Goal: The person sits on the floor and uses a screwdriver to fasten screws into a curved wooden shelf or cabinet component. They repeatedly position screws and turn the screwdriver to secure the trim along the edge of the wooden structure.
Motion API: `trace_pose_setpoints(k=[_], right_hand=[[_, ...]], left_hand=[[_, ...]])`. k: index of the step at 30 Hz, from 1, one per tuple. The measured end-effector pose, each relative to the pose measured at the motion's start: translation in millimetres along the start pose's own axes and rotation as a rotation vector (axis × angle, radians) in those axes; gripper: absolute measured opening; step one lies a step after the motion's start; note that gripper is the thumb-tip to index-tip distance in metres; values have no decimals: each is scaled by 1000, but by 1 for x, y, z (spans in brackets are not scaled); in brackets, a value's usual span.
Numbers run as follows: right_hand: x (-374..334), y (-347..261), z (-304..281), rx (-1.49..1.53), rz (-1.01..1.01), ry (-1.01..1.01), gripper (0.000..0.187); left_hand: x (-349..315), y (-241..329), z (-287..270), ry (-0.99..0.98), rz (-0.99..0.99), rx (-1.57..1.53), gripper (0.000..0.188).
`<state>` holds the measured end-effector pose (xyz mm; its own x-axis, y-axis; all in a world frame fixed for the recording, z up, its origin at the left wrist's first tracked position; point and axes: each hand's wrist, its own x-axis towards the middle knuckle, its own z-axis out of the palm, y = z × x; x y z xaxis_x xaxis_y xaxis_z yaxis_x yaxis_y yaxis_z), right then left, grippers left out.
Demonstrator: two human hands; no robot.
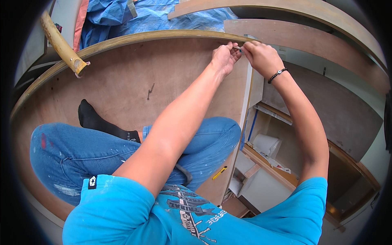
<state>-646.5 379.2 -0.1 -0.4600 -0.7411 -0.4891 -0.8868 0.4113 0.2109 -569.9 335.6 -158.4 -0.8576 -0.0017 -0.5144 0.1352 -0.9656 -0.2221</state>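
Note:
Both arms reach to the far right corner of a brown wooden panel (pixel 122 73), where it meets a curved wooden edge strip (pixel 151 36). My left hand (pixel 223 60) has its thumb and forefinger pinched at the corner, its other fingers curled. Close beside it, my right hand (pixel 263 59) is closed, fingertips pressed together just below the strip. A small greyish thing (pixel 238 48) shows between the two hands, too small to name. What each hand grips is mostly hidden by the fingers.
A screw or nail (pixel 150 91) lies on the panel. Near my knee is a yellow utility knife (pixel 219 172). A bamboo pole (pixel 61 43) juts in at upper left. Blue tarp (pixel 163 16) lies beyond the strip. Open cabinet compartments (pixel 269 139) drop away on the right.

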Motion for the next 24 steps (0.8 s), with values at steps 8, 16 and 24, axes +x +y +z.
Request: trace_pose_setpoints(k=[8, 16, 24], right_hand=[[23, 53, 7, 808, 677, -308, 46], [-11, 7, 3, 80, 113, -50, 43], [10, -7, -9, 765, 639, -443, 38]], left_hand=[[0, -15, 18, 97, 8, 45, 17], [-8, -11, 5, 37, -49, 9, 15], [-5, -1, 6, 148, 12, 83, 14]])
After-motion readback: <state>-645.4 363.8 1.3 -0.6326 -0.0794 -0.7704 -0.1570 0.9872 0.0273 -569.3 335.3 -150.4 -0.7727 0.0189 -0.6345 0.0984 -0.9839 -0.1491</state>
